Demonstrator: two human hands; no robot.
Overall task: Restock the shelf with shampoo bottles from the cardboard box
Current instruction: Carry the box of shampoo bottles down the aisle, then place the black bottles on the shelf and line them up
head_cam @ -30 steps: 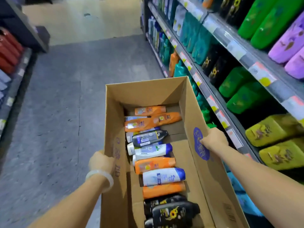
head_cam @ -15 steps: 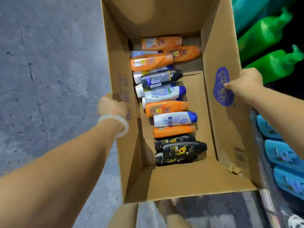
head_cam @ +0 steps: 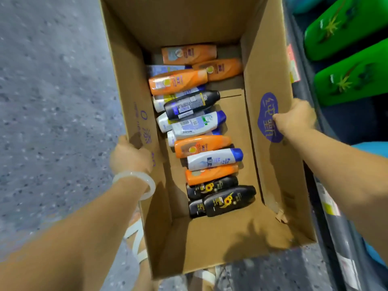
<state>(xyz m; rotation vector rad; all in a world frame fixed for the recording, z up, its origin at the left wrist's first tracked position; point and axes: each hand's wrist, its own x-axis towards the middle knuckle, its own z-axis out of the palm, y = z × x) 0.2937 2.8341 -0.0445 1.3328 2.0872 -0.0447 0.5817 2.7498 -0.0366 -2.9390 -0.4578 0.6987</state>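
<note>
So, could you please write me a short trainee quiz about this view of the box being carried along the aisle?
1. True or false: both hands grip the brown cardboard box.
2. Which bottles lie nearest the person? A) black bottles with sunflower labels B) orange bottles C) purple bottles
3. Fill in: the white bangle sits on the ____ wrist.

Key: 1. True: the left hand holds the left wall, the right hand the right wall. 2. A. 3. left.

Matt brown cardboard box [head_cam: 270, 59]; glossy plastic bottles [head_cam: 201, 145]; rough speckled floor [head_cam: 52, 80].
</note>
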